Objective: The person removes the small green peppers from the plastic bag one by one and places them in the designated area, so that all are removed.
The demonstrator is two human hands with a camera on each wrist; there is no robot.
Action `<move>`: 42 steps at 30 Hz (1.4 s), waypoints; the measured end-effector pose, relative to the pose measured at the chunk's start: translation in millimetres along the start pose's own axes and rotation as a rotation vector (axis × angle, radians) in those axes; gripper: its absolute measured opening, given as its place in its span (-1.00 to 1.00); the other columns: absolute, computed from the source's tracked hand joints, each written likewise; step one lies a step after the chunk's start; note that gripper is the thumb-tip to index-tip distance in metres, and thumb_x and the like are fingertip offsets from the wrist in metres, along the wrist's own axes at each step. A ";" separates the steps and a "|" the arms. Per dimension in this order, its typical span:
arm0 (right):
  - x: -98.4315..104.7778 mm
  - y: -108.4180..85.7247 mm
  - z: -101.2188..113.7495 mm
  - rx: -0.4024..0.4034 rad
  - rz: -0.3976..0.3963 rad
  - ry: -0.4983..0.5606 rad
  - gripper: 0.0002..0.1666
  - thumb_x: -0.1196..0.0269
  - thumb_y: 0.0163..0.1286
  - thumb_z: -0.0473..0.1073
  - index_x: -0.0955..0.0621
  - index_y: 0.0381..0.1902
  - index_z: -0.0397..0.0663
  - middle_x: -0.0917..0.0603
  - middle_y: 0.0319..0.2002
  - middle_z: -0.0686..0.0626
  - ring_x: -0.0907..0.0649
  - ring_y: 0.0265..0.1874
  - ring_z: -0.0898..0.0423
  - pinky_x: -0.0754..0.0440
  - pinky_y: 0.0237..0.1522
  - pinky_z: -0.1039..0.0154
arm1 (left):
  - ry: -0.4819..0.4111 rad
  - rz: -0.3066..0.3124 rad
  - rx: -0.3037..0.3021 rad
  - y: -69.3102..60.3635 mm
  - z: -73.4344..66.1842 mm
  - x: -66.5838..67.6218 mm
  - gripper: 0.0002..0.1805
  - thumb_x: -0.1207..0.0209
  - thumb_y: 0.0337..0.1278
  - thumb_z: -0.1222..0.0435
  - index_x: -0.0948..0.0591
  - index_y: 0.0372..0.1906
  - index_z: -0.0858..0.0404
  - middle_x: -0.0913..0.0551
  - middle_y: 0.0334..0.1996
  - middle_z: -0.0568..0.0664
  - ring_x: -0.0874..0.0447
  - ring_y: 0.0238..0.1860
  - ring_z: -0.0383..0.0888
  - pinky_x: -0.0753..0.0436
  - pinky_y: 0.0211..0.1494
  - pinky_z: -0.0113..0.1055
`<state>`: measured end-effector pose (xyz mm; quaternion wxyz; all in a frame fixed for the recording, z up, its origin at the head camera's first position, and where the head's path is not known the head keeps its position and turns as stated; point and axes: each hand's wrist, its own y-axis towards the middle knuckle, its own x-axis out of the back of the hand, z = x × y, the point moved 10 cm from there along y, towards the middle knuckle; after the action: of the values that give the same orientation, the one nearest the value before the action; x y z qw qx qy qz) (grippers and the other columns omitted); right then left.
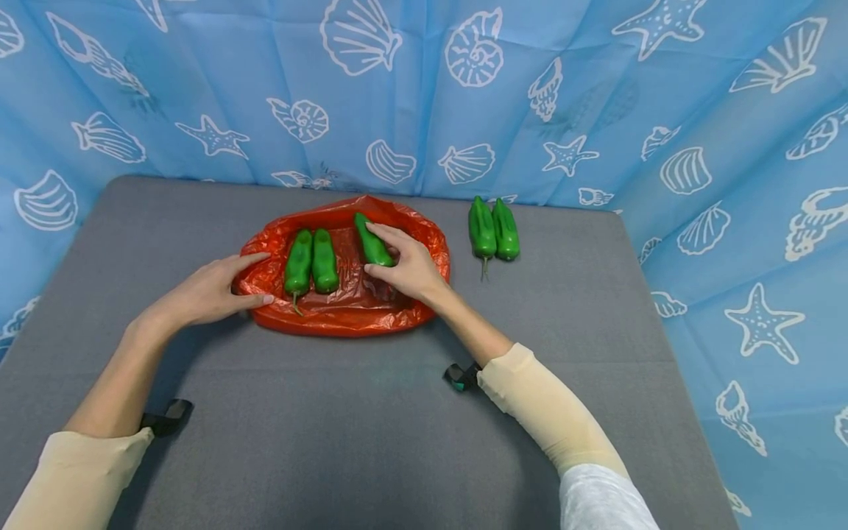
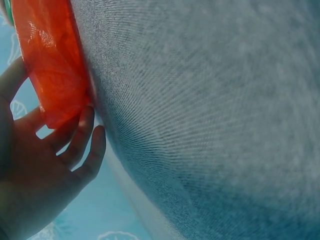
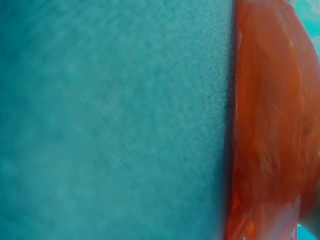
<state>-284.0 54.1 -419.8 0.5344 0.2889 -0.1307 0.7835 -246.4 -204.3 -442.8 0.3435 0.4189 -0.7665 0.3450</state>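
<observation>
A red plastic bag (image 1: 311, 321) lies on the table with its mouth spread wide and its rim rolled out. Two green peppers (image 1: 298, 261) rest side by side in its left half. My right hand (image 1: 412, 266) reaches into the right half and holds another green pepper (image 1: 375, 246) between thumb and fingers. At the bag's left end, my left hand (image 1: 210, 289) touches the rim with spread, fairly straight fingers. The left wrist view shows those fingers (image 2: 75, 150) against the bag's side (image 2: 52, 60). In the right wrist view the bag's wall (image 3: 270, 120) hides most of the right hand.
Two more green peppers (image 1: 493, 228) lie together on the grey table (image 1: 371, 442), right of the bag near the back edge. A blue curtain (image 1: 424, 96) with white shell prints hangs behind the table and along its right side.
</observation>
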 end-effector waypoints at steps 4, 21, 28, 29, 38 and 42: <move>4.4 -2.8 2.9 0.011 -0.008 0.012 -0.18 -0.40 0.27 -0.13 -0.39 0.47 0.16 -0.36 0.45 0.09 -0.59 0.09 0.12 -0.59 0.05 0.26 | 0.003 0.005 0.006 0.4 1.1 0.6 -0.04 -0.25 0.24 -0.13 -0.16 0.53 0.32 -0.18 0.40 0.51 -0.14 0.36 0.50 -0.18 0.31 0.42; 34.2 -18.7 0.2 0.042 -0.079 0.068 -0.23 -0.41 0.30 -0.05 -0.42 0.45 0.18 -0.37 0.44 0.09 -0.65 -0.05 0.09 -0.65 -0.19 0.27 | 0.008 0.027 -0.001 1.1 1.4 -1.9 -0.03 -0.25 0.25 -0.10 -0.13 0.53 0.36 -0.17 0.39 0.54 -0.15 0.34 0.51 -0.18 0.30 0.42; 46.6 -24.3 -4.9 0.050 -0.087 0.091 -0.25 -0.41 0.30 -0.06 -0.44 0.43 0.17 -0.39 0.43 0.12 -0.64 -0.06 0.10 -0.64 -0.20 0.26 | 0.007 0.030 0.006 -0.1 1.5 -1.1 -0.03 -0.24 0.26 -0.11 -0.13 0.54 0.36 -0.15 0.40 0.54 -0.11 0.36 0.52 -0.14 0.31 0.43; 48.6 -25.1 -5.7 0.049 -0.089 0.093 -0.25 -0.41 0.30 -0.06 -0.44 0.43 0.17 -0.40 0.43 0.12 -0.64 -0.06 0.09 -0.64 -0.20 0.25 | 0.008 0.028 0.008 -0.1 2.2 -0.9 -0.02 -0.24 0.25 -0.11 -0.13 0.53 0.36 -0.15 0.40 0.54 -0.11 0.36 0.52 -0.14 0.31 0.43; 67.1 -34.8 -10.9 0.027 -0.121 0.094 -0.27 -0.42 0.29 -0.05 -0.47 0.41 0.14 -0.41 0.42 0.08 -0.60 0.10 0.15 -0.63 -0.05 0.17 | 0.015 0.017 0.003 0.6 2.0 0.1 -0.04 -0.26 0.24 -0.10 -0.16 0.52 0.37 -0.18 0.40 0.53 -0.14 0.36 0.49 -0.18 0.31 0.41; 74.5 -40.7 -13.9 0.011 -0.136 0.109 -0.27 -0.42 0.28 -0.08 -0.48 0.40 0.12 -0.42 0.42 0.07 -0.56 0.18 0.16 -0.60 0.03 0.10 | 0.010 0.021 -0.004 0.6 0.4 -1.2 -0.04 -0.26 0.25 -0.10 -0.16 0.52 0.37 -0.19 0.39 0.53 -0.15 0.36 0.49 -0.20 0.31 0.40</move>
<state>-270.7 134.0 -391.0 0.5913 0.2567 -0.0772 0.7606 -246.6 -203.9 -444.1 0.3446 0.4085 -0.7698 0.3489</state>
